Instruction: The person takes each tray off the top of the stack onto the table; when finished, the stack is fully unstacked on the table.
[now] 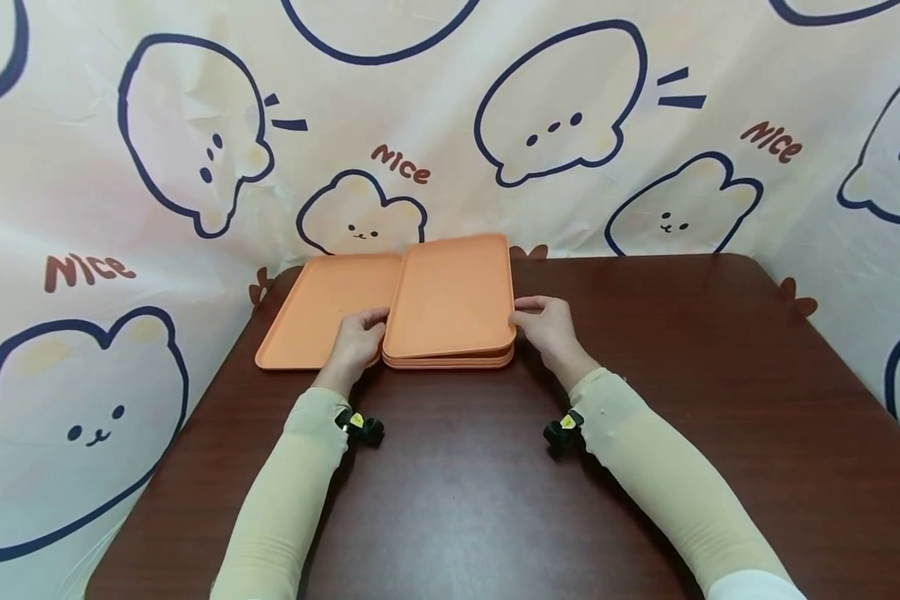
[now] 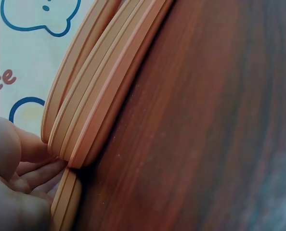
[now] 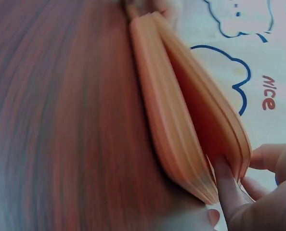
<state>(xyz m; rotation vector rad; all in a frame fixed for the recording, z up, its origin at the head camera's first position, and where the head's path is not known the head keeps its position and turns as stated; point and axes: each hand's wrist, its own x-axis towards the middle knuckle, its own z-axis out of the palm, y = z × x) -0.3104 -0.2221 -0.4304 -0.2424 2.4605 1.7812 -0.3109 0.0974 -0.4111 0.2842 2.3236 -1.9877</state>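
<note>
Orange rectangular trays lie in a stack (image 1: 450, 362) at the far middle of the table. The top tray (image 1: 453, 296) is tilted, its right side raised off the stack, leaving a wedge-shaped gap in the right wrist view. My right hand (image 1: 547, 327) pinches its right edge, one finger (image 3: 226, 180) inside the gap. On the opposite side, my left hand (image 1: 356, 343) grips at the top tray's left edge, with fingers (image 2: 39, 175) against the side of the stack; the fingertips are partly hidden. Another orange tray (image 1: 330, 308) lies flat beside the stack, left of it.
The dark brown wooden table (image 1: 450, 483) extends in front of the trays and to the right. A white cloth (image 1: 435, 100) with blue bear drawings hangs behind the table and along its sides. Each wrist carries a small black camera (image 1: 562, 433).
</note>
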